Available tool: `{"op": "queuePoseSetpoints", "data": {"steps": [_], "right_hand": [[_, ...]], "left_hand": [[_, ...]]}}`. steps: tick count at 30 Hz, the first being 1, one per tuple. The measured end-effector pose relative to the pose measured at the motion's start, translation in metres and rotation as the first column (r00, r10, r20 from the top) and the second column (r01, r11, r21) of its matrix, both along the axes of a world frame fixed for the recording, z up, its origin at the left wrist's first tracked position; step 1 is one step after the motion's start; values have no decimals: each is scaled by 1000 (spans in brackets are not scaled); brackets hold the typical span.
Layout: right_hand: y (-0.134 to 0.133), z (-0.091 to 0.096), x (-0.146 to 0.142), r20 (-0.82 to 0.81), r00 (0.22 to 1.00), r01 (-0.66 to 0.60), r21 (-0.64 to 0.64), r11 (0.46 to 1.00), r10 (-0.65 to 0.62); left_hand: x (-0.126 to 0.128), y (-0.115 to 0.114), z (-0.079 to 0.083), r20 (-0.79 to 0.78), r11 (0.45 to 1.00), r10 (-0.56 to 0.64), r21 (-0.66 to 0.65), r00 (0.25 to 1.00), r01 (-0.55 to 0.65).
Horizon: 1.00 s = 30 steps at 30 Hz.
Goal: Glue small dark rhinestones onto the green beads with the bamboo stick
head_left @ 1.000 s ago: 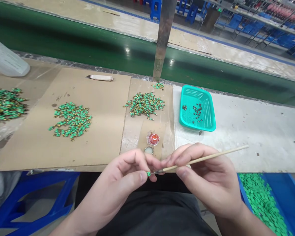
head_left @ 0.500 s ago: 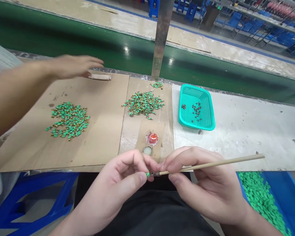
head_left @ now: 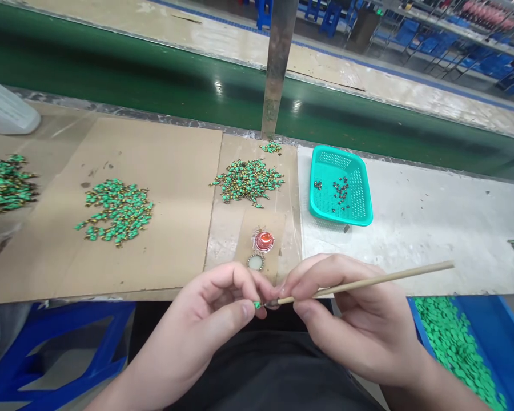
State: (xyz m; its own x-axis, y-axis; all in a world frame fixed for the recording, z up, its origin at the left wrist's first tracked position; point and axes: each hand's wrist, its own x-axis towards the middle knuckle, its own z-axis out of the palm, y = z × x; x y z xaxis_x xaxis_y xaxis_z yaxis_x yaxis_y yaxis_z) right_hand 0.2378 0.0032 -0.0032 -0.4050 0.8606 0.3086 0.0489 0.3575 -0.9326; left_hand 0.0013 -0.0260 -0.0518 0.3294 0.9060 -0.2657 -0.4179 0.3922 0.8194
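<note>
Worktop: pale board [head_left: 415, 228] with cardboard sheets [head_left: 163, 148] laid on it, seemingly as a padded surface.
Bin: blue, below right, holding green discs [head_left: 449, 342].
Piles: green-and-gold pieces [head_left: 248, 181] spread thin on the cardboard, apparently for easy picking.
Basket: teal, with dark bits inside [head_left: 360, 188].
Hands: close together over the worktop's edge, apparently for steadiness. Left hand [head_left: 209, 311] pinches a tiny green piece [head_left: 257, 305]; right hand [head_left: 351, 311] pinches a wooden stick [head_left: 368, 281] penwise, its tip at the piece.
</note>
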Motion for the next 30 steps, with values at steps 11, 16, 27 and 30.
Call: {"op": "queuePoseSetpoints", "data": {"steps": [11,16,27,30], "right_hand": [[-1,-7,-3,-172,985,-8,-133,991,-15],[-2,-8,-2,-192,981,-15,-155,988,-16],[-3,-11,-4,-236,971,-12,-187,982,-33],[-3,-11,-4,-241,970,-10,-193,981,-38]], "left_hand": [[-2,1,1,98,998,-40,-54,994,45],[-2,0,1,126,997,-45,-52,991,51],[0,2,1,133,997,-35,-58,990,43],[0,2,0,139,998,-32,-55,990,40]]}}
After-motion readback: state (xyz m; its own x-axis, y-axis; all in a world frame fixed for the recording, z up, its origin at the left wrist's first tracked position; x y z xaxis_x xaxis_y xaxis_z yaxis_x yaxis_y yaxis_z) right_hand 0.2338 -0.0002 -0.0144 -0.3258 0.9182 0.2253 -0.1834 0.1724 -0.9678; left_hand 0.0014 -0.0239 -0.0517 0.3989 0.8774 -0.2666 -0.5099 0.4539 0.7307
